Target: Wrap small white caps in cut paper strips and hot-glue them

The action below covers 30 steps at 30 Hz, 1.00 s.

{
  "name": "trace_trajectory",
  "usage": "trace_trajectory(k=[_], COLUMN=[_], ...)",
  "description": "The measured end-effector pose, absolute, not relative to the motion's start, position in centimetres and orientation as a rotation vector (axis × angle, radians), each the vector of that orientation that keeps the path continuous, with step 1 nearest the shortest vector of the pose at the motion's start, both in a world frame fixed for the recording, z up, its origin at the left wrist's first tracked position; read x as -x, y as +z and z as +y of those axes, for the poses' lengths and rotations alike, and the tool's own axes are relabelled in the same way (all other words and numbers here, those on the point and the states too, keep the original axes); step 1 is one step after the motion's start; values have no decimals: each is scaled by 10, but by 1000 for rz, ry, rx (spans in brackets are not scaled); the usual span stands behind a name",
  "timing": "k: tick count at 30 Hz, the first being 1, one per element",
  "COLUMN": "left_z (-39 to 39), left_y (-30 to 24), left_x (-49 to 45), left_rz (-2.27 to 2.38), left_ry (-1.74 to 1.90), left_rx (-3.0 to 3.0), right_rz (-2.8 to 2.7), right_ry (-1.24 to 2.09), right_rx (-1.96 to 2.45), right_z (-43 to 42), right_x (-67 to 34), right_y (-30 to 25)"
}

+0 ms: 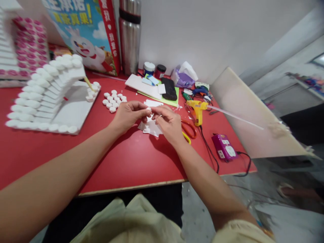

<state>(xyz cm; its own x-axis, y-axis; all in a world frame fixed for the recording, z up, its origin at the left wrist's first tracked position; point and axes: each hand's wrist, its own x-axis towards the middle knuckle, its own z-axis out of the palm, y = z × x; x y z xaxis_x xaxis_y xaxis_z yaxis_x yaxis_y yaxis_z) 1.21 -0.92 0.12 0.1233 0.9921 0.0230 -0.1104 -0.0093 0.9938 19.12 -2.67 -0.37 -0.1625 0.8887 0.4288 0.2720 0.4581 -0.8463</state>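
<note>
1. White foam bit point(149, 109) is held between the fingertips of both hands, just above the red table point(131, 162), mid-frame.
2. Left hand point(128, 114): thumb and fingers pressed together, pinching the bit from its left side.
3. Right hand point(169, 124): palm down, fingers curled in, tips closed on the bit's right side and hiding part of it.
4. Key relation: the bit lies where the two hands meet, to the right of the left hand and to the left of the right hand, slightly farther from the person. Both hands touch it, so neither is nearer.
5. Long axis: looks roughly left-right, but the bit is too small and too covered to be sure.
6. Look: small, white, matte, thin; edges can't be made out.
7. Scraps point(151, 129): white cut pieces lie flat on the table right under the hands, partly hidden by the right hand.
8. Scissors point(189, 130): orange and yellow handles, just right of the right hand, one loop behind the wrist.
9. Glue gun point(198, 109): yellow, upright, just beyond the scissors, with a clear stick poking out to the right.
10. Power strip point(224, 147): purple, near the table's right edge, well apart from the hands.
11. Pellets point(113, 100): a cluster of white round ones beyond the left hand, near it but not touching.
12. Stair model point(48, 98): white, far left, its steps edged with the same pellets.
</note>
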Motion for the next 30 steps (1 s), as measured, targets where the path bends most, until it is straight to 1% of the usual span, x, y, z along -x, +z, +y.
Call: trace_trajectory(k=[11,19,26,30], left_z=[-9,-9,-13,-14], left_y=[0,-3,3,3], left_x=[-12,-11,-14,-14], left_rz=[1052,1045,1049,1069], left_ry=[1192,1216,1240,1281], left_rx=[-1282,-1335,-1366,-1431], right_rz=[-1702,-1752,-1783,-1813], right_ry=[754,667,610,538], right_rx=[1020,924,984,947], right_z=[-30,-31,-30,-29], right_x=[-190,-190,-191,-192], right_y=[0,2,1,-3])
